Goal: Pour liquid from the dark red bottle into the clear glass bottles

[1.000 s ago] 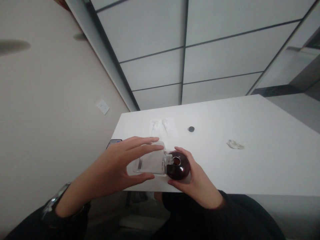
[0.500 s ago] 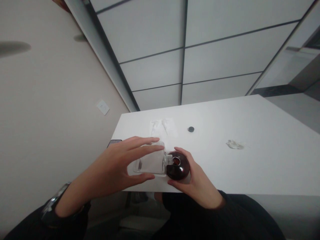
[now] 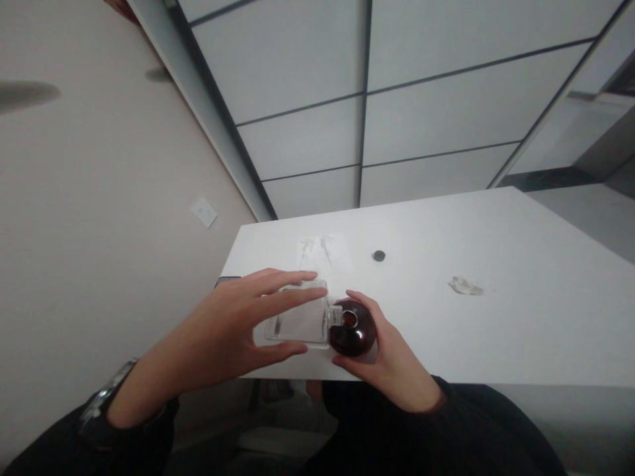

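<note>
A person's left hand (image 3: 223, 337) holds a clear flat bottle (image 3: 300, 320) on its side over the near edge of a white table (image 3: 496, 330). The long fingers (image 3: 285, 291) lie along the bottle's far face and the thumb presses its near face, so the glass is pinched between them. The bottle's short neck points away from the palm and meets the round opening on top of a dark round bottle (image 3: 354, 334), which sits just beyond the left fingertips.

The right hand (image 3: 391, 363) cups that dark bottle from the opposite side, thumb curled over its far edge and fingers wrapped under its near edge, closed on it. The two bottles touch at the neck, and the two hands face each other across them without touching. A wristwatch (image 3: 106, 396) shows on the left wrist, above a dark sleeve.

Beyond the clear bottle, further from the person, a clear plastic sheet (image 3: 325, 252) lies flat on the table. A small black cap (image 3: 380, 255) sits past the dark bottle, well apart from both hands. A crumpled bit of clear wrap (image 3: 465, 285) lies off to the right hand's outer side. The corner of a phone (image 3: 227, 281) peeks out behind the left knuckles at the table's edge, and a white wall plate (image 3: 204, 212) is on the wall beyond it.
</note>
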The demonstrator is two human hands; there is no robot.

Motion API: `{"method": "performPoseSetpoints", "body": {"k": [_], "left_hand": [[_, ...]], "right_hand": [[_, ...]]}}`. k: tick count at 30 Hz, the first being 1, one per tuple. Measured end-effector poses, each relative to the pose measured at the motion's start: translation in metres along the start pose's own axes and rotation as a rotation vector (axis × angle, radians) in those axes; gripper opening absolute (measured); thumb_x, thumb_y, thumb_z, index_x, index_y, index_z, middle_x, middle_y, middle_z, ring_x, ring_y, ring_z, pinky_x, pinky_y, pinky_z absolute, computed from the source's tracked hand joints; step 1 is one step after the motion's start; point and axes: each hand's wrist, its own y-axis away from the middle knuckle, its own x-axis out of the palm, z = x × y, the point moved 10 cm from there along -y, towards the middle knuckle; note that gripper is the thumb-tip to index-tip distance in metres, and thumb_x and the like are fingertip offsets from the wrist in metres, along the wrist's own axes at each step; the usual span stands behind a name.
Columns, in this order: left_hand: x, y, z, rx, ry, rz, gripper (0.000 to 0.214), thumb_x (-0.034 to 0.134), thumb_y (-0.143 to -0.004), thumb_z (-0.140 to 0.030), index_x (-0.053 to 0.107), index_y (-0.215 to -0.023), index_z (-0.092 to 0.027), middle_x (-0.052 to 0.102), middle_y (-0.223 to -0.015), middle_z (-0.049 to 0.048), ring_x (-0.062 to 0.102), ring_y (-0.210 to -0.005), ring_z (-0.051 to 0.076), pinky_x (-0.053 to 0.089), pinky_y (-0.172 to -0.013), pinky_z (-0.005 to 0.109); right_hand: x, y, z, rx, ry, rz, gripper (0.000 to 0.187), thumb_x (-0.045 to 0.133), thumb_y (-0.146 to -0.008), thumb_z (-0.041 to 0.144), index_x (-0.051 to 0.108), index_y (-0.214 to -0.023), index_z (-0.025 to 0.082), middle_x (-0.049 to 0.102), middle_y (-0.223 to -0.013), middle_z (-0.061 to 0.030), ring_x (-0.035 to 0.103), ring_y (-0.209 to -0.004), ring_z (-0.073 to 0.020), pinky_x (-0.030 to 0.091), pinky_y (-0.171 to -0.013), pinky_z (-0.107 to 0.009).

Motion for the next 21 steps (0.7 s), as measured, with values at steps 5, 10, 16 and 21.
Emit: {"method": "performPoseSetpoints", "body": {"k": [5,10,16,21], "left_hand": [[-0.001,-0.0016,0.0007,-0.015,0.007,0.01,0.054,0.077,-0.093,-0.032,0.061,-0.145,-0.028,0.065,-0.15,0.0079,0.067,-0.131,0.028,0.059,-0.107,0.042],[-0.0017,-0.0011,0.0001,-0.009,0.001,0.008,0.054,0.076,-0.093,-0.031,0.061,-0.145,-0.028,0.065,-0.15,0.0083,0.067,-0.13,0.029,0.06,-0.106,0.043],[-0.0007,-0.0016,-0.0014,0.0,-0.023,0.023,0.055,0.076,-0.094,-0.031,0.059,-0.146,-0.027,0.065,-0.15,0.009,0.067,-0.13,0.029,0.06,-0.105,0.045],[-0.0014,-0.0029,-0.0027,0.008,-0.04,0.031,0.053,0.075,-0.095,-0.032,0.059,-0.146,-0.028,0.064,-0.15,0.0084,0.067,-0.13,0.029,0.06,-0.104,0.044]], "right_hand": [[-0.0006,0.0009,-0.0027,0.01,0.017,-0.003,0.093,0.085,-0.07,0.027,0.034,-0.148,0.025,0.06,-0.15,-0.0168,0.059,-0.14,-0.0358,0.043,-0.12,-0.057],[-0.0001,0.0028,-0.0044,-0.042,-0.003,-0.035,0.087,0.084,-0.072,0.027,0.035,-0.143,0.026,0.061,-0.146,-0.0171,0.062,-0.137,-0.0352,0.048,-0.116,-0.055],[0.0013,0.0024,-0.0074,-0.058,-0.013,-0.076,0.082,0.083,-0.069,0.027,0.036,-0.136,0.027,0.064,-0.14,-0.0161,0.064,-0.132,-0.0356,0.051,-0.11,-0.054],[0.0005,0.0025,-0.0067,-0.049,-0.021,-0.085,0.082,0.082,-0.069,0.028,0.034,-0.136,0.028,0.064,-0.14,-0.0155,0.065,-0.131,-0.0347,0.052,-0.109,-0.053]]}}
